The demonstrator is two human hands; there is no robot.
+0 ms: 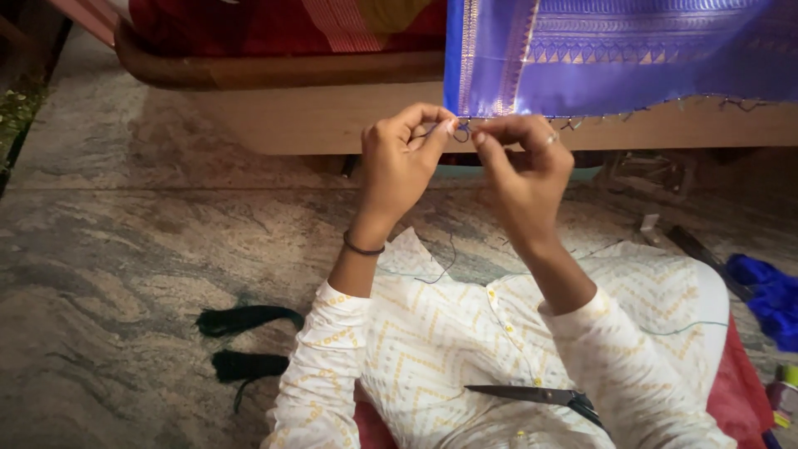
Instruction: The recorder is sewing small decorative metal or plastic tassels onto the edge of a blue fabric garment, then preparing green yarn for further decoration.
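Blue cloth (632, 54) with a patterned woven border, hanging down over the front edge of a wooden bed frame (332, 116); its lower hem at the upper middle of the view, strung with small dark knots. Left corner of that hem caught between two raised hands. Left hand (403, 162) just below the corner, thumb and forefinger pressed together, pinching a thin dark thread (460, 133) that curls in a tiny loop right at the hem. Remaining fingers curled in toward the palm. Dark band around the left wrist. Right hand (525, 166) just beside it, almost touching, thumb and forefinger pinching the cloth edge at the same spot, other fingers folded, a ring on one of them. Both forearms in white sleeves with a yellow zigzag print, same fabric spread over the lap below. Scissors (532, 395) lying shut on the lap, blades pointing left, dark handles to the right. Loose thin threads trailing over the lap. Two bundles of dark thread (249, 341) on the stone floor (116, 249) to the left, well apart from the hands. Heap of blue thread (769, 295) on the floor at far right. Red cloth (736, 391) under the lap, red bedding (249, 25) on top of the bed frame.
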